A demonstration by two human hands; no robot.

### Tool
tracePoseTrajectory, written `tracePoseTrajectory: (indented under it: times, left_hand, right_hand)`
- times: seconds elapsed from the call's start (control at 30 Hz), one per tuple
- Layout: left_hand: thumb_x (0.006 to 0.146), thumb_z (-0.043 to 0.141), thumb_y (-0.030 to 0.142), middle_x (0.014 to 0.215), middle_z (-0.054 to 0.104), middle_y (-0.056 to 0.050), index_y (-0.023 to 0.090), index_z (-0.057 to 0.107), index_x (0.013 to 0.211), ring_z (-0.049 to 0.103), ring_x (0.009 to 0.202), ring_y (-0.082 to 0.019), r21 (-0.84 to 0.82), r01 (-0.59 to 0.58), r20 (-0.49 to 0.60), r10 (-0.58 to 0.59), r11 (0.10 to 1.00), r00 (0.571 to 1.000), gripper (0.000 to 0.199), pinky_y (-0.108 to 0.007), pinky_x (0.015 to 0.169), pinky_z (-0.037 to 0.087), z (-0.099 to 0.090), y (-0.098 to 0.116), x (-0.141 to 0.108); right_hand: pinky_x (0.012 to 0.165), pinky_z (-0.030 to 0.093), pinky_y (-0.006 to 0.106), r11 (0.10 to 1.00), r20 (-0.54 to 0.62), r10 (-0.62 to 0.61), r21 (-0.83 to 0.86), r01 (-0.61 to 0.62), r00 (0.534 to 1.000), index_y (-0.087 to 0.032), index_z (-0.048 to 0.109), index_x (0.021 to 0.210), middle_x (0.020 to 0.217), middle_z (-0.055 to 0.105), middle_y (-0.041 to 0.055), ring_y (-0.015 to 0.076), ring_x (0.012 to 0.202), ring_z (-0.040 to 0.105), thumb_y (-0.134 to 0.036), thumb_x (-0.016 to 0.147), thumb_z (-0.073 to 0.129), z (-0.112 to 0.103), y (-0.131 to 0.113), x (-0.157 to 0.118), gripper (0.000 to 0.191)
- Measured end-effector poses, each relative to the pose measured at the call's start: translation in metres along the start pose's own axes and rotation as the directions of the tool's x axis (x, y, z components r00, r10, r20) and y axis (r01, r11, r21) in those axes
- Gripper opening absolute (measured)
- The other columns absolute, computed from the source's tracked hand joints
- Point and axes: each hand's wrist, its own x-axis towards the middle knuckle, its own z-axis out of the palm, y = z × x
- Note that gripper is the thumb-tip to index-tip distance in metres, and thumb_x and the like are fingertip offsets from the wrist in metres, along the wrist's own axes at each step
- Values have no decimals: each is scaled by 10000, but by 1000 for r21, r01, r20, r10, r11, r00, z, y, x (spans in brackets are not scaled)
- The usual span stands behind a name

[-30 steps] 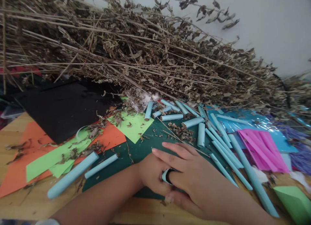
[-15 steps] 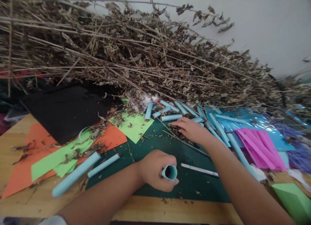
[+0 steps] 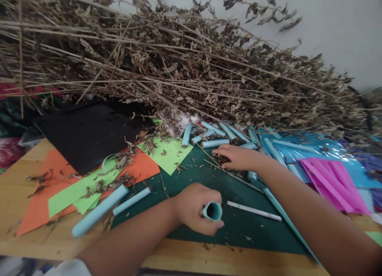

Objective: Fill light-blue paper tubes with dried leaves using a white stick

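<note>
Two pale-blue rolls [image 3: 100, 210] [image 3: 131, 201], lower left of frame, one thicker than the other, near lime-green strips [image 3: 83, 184] and orange paper [image 3: 32, 212]. Black sheet [image 3: 89, 137] above them, upper left.

Lower centre: left hand [image 3: 193, 208] over the dark green mat [image 3: 185, 176], fingers curled and pressed together round a blue paper tube [image 3: 205, 213]. Its mouth faces the camera, dark inside — any filling cannot be made out.

Centre, right of that: right hand [image 3: 241, 158] well apart from the tube, reaching in among dried leaf crumbs [image 3: 219, 158]. Fingers bent, close together; whether they pinch any leaf, cannot tell.

Slim white stick [image 3: 253, 210] lies on the mat, right of the tube — neither hand touches it. Pink crepe paper [image 3: 334, 184] far right.
</note>
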Motion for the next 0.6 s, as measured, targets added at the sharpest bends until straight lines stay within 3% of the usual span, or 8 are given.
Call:
tracePoseTrajectory:
  times: [0.37,0.6]
  left_hand:
    - [559,526,327,466,433,41,181,403,531,385,446,-74,11,6,-8,-6,1000,1000,192,-190,444,296,1,0,0]
    - [558,528,324,465,434,42,182,404,533,387,447,-74,52,19,-8,-18,998,1000,190,-188,448,303,2,-1,0]
  right_hand:
    - [652,379,337,999,-143,0,-46,-7,990,-181,580,869,859,589,76,240,769,553,-207,738,451,16,-10,3,185]
    - [635,366,310,987,-335,72,158,-19,940,-190,603,731,739,616,45,205,696,552,-183,694,503,17,-9,-7,107]
